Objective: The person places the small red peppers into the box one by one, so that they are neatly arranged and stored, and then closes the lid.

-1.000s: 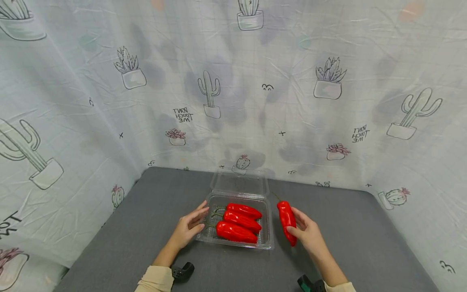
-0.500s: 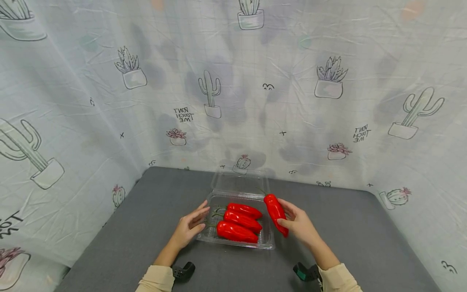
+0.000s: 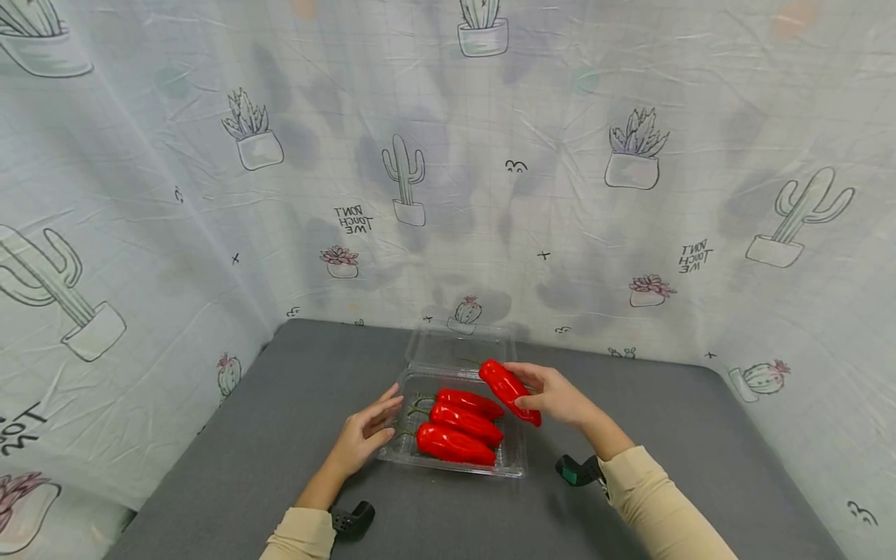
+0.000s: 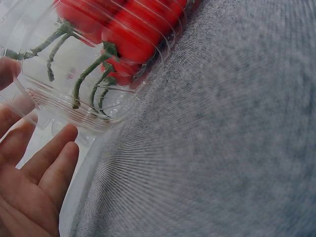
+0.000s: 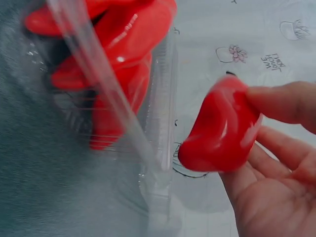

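Note:
A red pepper (image 3: 505, 384) with a thin green stem is held by my right hand (image 3: 560, 397), raised over the back right part of a clear plastic clamshell box (image 3: 509, 473). The right wrist view shows this pepper (image 5: 222, 128) pinched between thumb and fingers, apart from the box. Three red peppers lie side by side in the box, the front one (image 3: 455, 445) nearest me, stems to the left. My left hand (image 3: 358, 437) touches the box's left side with extended, relaxed fingers. In the left wrist view, green stems (image 4: 89, 74) show through the plastic wall.
The box's clear lid (image 3: 458, 350) is folded back towards the curtain. A grey table (image 3: 280, 435) carries everything. Behind and beside it hangs a pale curtain (image 3: 476, 210) with cactus drawings. Black wrist devices (image 3: 579, 470) sit under both wrists.
My right hand has carried its pepper left and away from me, from beside the box to above its back right part. The left hand and the three peppers stay put.

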The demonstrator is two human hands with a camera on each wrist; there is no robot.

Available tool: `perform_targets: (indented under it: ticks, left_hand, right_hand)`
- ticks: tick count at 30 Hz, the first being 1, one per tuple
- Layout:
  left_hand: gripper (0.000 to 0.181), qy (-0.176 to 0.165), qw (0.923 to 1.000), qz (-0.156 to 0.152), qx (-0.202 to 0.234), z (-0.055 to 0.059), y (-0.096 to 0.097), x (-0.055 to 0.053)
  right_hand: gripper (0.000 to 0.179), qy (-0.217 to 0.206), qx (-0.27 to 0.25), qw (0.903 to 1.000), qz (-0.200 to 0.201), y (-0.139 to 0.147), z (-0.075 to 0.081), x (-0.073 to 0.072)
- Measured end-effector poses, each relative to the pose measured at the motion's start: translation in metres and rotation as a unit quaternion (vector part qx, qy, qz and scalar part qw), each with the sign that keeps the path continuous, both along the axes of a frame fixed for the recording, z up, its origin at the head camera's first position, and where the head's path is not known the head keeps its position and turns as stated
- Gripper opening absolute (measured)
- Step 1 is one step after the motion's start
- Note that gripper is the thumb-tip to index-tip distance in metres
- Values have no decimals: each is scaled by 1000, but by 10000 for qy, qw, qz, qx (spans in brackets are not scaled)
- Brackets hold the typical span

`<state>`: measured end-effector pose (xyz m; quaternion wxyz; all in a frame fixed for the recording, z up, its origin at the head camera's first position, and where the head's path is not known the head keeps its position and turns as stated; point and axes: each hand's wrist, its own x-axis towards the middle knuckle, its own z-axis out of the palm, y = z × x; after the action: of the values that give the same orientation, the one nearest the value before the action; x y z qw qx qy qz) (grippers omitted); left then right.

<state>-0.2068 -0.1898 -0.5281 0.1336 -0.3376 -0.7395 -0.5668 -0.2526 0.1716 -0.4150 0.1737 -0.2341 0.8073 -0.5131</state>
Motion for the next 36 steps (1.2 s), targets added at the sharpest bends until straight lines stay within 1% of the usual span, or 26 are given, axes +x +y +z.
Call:
perform_targets:
  ticks: [5, 8, 10, 14, 18, 23, 29, 31, 34, 36]
  left_hand:
    - [46, -51, 10000, 28, -14, 2, 0, 1]
    - [46, -60, 10000, 5, -7, 2, 0, 2]
    - [46, -88, 10000, -8, 2, 3, 0, 2]
    - [45, -115, 9999, -3, 7, 2, 0, 3]
    - [46, -118, 9999, 28, 19, 3, 0, 2]
    - [46, -226, 9997, 9, 29, 4, 0, 2]
    - [46, -240, 9997, 17, -4, 1, 0, 1]
    - [46, -178, 9998, 24, -28, 0, 0, 0]
    - [46, -220, 9998, 4, 24, 0, 0, 0]
    - [46, -185, 9998, -13, 31, 0, -1, 0]
  right_hand:
    - [59, -192, 246, 9995, 109, -12, 7, -14]
    - [57, -236, 413, 9984, 301, -19, 7, -22]
    - [56, -345, 474, 9973, 433, -24, 6, -26]
    - [55, -422, 686, 9944, 679, -35, 8, -32]
    - [55, -329, 930, 9908, 921, -46, 8, -39]
    - [57, -400, 988, 9868, 1215, -58, 6, -44]
    - [59, -342, 1194, 9829, 1359, -65, 2, -45]
    - [59, -386, 1205, 9829, 1338, -66, 0, -46]
    - [59, -481, 1199, 9835, 1268, -68, -3, -48]
    - [60, -513, 1200, 9834, 1259, -69, -5, -49]
